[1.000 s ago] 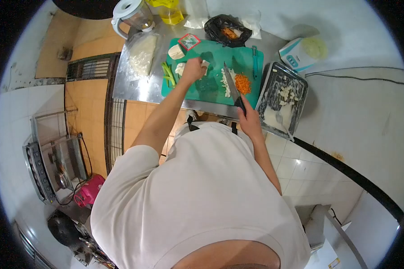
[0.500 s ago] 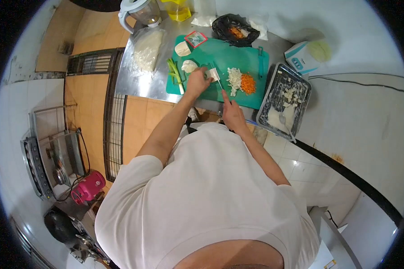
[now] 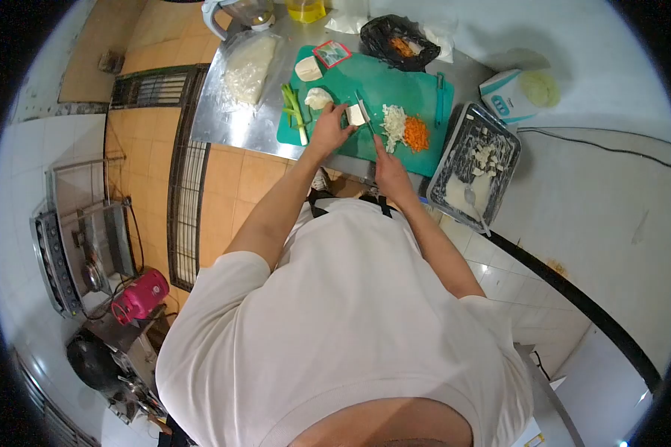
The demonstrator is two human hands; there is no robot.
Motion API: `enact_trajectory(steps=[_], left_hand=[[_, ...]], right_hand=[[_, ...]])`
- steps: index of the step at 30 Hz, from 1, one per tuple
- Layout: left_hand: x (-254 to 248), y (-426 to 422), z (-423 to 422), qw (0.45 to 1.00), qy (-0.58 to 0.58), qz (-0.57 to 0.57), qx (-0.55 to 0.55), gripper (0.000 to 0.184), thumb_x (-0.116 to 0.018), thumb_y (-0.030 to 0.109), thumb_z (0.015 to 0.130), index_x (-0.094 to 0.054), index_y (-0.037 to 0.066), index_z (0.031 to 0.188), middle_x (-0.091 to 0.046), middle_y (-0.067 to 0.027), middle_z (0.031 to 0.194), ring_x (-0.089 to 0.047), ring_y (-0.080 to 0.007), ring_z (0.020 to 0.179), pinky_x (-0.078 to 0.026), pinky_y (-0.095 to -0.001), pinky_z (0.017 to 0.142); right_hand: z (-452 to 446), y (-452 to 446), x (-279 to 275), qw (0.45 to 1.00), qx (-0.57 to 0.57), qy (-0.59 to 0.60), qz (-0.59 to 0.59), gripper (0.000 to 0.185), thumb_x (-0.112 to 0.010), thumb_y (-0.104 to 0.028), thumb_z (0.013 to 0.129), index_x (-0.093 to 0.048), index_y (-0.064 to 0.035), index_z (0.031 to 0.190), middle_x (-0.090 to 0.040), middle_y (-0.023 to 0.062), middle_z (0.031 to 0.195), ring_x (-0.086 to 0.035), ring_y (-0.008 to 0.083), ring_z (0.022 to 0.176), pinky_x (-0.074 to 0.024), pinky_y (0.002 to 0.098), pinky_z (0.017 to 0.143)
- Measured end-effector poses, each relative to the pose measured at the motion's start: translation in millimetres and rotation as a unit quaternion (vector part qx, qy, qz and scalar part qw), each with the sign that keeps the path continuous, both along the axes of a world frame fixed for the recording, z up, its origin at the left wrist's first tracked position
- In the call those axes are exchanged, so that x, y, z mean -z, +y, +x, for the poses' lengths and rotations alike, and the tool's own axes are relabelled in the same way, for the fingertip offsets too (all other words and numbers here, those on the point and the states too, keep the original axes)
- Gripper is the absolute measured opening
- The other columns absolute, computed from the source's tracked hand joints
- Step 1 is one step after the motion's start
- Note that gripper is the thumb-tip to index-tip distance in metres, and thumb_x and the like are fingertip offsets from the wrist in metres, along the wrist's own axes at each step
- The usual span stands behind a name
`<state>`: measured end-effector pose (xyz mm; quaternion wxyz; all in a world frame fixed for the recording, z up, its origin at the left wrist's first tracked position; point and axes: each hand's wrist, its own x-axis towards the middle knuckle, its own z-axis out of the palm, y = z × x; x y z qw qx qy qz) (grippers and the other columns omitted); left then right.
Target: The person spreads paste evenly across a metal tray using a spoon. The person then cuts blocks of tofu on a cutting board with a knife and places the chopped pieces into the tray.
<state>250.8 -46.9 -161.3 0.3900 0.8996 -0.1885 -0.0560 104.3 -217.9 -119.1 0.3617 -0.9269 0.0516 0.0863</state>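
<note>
My left hand (image 3: 331, 129) has its fingertips closed on a small white food block (image 3: 356, 115), whose exact kind I cannot make out. In my right hand (image 3: 392, 177) is a knife (image 3: 364, 109), its blade standing along the block's right side. Both are over a green cutting board (image 3: 335, 73). Right of the blade lie chopped white pieces (image 3: 393, 127) and a pile of diced carrot (image 3: 416, 134). A rounded white piece (image 3: 318, 98) is just beyond my left hand, with a larger white chunk (image 3: 308, 69) farther back. Green onion stalks (image 3: 294, 112) lie at the board's left.
A metal tray (image 3: 476, 167) with white cubes, powder and a spoon stands right of the board. Behind are a black plastic bag (image 3: 399, 43), a red-edged packet (image 3: 332, 54) and a blender jug (image 3: 242, 11). A teal-handled tool (image 3: 440, 100) rests on the board; a clear bag (image 3: 250, 71) lies left.
The white block showed thin parallel lines before; now a plain face shows. The knife blade has moved up alongside it. The whole view has shifted slightly.
</note>
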Motion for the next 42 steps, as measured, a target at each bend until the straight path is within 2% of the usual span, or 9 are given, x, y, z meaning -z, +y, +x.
enact_trajectory(steps=[3,9,17,21,24,27,30,42], left_hand=[[4,3,3,0.999,0.043,-0.009,0.006,0.065,-0.087,0.02,0.074,-0.061,0.003,0.131,-0.06,-0.0214,0.115,-0.063,-0.0417,0.103,-0.053,-0.0466,0.088],[6,5,2,0.998,0.051,-0.033,0.007,0.064,-0.088,0.016,0.073,-0.062,0.002,0.129,-0.059,-0.0195,0.11,-0.063,-0.0385,0.095,-0.053,-0.0453,0.082],[7,7,2,0.998,0.036,-0.047,0.011,0.061,-0.088,0.017,0.073,-0.063,0.002,0.126,-0.06,-0.0189,0.108,-0.062,-0.038,0.094,-0.052,-0.0452,0.082],[9,7,2,0.999,0.022,-0.049,0.009,0.06,-0.088,0.018,0.073,-0.064,0.002,0.126,-0.059,-0.0188,0.109,-0.062,-0.0384,0.093,-0.051,-0.0453,0.082],[3,7,1,0.998,0.049,-0.041,0.003,0.061,-0.089,0.016,0.073,-0.064,0.002,0.126,-0.059,-0.0184,0.109,-0.062,-0.0369,0.093,-0.052,-0.0441,0.082],[1,8,3,0.997,0.054,-0.049,0.005,0.062,-0.089,0.014,0.071,-0.064,0.002,0.127,-0.059,-0.0177,0.108,-0.062,-0.0346,0.091,-0.053,-0.0429,0.081],[2,9,3,0.998,0.05,-0.04,0.002,0.064,-0.09,0.012,0.07,-0.064,0.002,0.127,-0.059,-0.0171,0.107,-0.062,-0.0327,0.089,-0.053,-0.0422,0.079],[8,11,3,0.998,0.03,-0.058,0.004,0.061,-0.089,0.008,0.07,-0.064,0.001,0.125,-0.059,-0.0169,0.105,-0.062,-0.033,0.084,-0.053,-0.0436,0.077]], right_hand=[[-16,-2,-9,0.999,0.003,0.032,-0.014,0.064,-0.049,-0.007,0.099,-0.028,-0.0118,0.159,-0.063,0.0314,0.09,-0.061,0.0506,0.085,-0.0468,0.0586,0.077],[-25,-1,-18,0.999,0.012,0.036,-0.018,0.065,-0.049,-0.008,0.098,-0.027,-0.0113,0.159,-0.063,0.0321,0.093,-0.061,0.0503,0.085,-0.0471,0.0584,0.08],[-12,15,-36,0.998,-0.012,0.053,-0.035,0.066,-0.048,-0.007,0.098,-0.026,-0.0128,0.16,-0.061,0.0329,0.096,-0.06,0.0532,0.085,-0.048,0.0602,0.08],[-5,21,-20,0.997,-0.012,0.058,-0.045,0.066,-0.048,-0.008,0.099,-0.025,-0.0119,0.16,-0.061,0.0339,0.096,-0.06,0.0526,0.084,-0.048,0.0598,0.079],[1,21,-6,0.998,0.003,0.058,-0.001,0.066,-0.048,-0.008,0.099,-0.023,-0.0102,0.16,-0.062,0.0348,0.095,-0.061,0.0522,0.084,-0.0476,0.0591,0.079],[-7,16,-6,1.0,-0.001,-0.004,0.02,0.066,-0.048,-0.008,0.099,-0.022,-0.0087,0.16,-0.062,0.0358,0.095,-0.061,0.052,0.084,-0.0473,0.0586,0.078],[-16,13,-17,0.998,-0.011,0.054,-0.018,0.066,-0.048,-0.009,0.1,-0.022,-0.0086,0.16,-0.061,0.0353,0.095,-0.061,0.0524,0.086,-0.0475,0.0586,0.079],[-13,24,-27,0.996,-0.023,0.062,-0.055,0.071,-0.048,-0.007,0.098,-0.019,-0.0134,0.162,-0.061,0.0339,0.098,-0.062,0.0523,0.088,-0.0487,0.0597,0.08]])
